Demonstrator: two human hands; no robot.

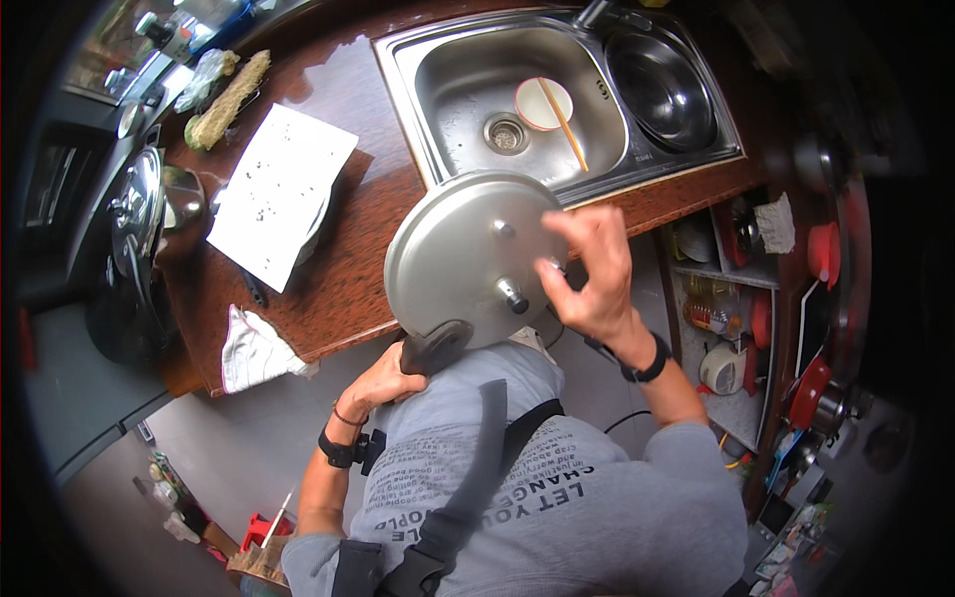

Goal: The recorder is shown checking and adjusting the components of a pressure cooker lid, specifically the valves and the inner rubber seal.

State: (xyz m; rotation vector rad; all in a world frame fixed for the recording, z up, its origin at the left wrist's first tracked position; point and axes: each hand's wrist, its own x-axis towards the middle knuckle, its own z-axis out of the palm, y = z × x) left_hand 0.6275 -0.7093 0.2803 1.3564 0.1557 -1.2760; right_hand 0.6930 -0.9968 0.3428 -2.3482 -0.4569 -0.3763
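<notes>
A round, dull-grey metal lid (pixel 448 239) is held up by its handle before the brown speckled counter (pixel 343 289).
A firm left grip and a steady, level lid should serve best, the right fingers working lightly clear of the fittings; the left hand (pixel 386 381) wraps the short black handle (pixel 438 348), while the right hand (pixel 597 274) has thumb and fingers parted over the lid's right side, gripping nothing visible, contact unclear; the lid looks smooth and matt, with a raised rim, a black-tipped metal post (pixel 511 296) and a smaller stub (pixel 503 229).

Left hand (pixel 384 382) clenched, right hand (pixel 595 279) half-curled
</notes>
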